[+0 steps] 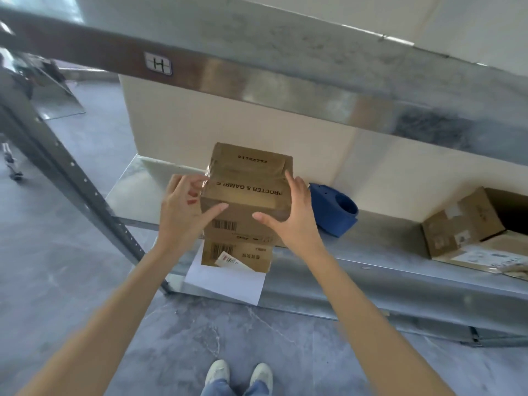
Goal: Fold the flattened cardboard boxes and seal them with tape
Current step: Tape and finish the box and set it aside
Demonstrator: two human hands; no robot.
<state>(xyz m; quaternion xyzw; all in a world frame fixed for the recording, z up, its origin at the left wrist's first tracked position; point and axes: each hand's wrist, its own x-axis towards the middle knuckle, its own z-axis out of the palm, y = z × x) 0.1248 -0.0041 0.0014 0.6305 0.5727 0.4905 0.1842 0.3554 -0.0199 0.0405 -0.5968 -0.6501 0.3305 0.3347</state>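
On the lower metal shelf [385,247], the taped cardboard box [248,192] sits atop a second box [237,252]. The left hand [180,212] curls round its left edge, and the right hand [288,215] presses straight fingers flat against its right side. Even pressure from both sides should keep the stack square. Count: two stacked boxes, one open box [463,221] at the right, one blue tape dispenser [333,212], one white sheet [228,281].
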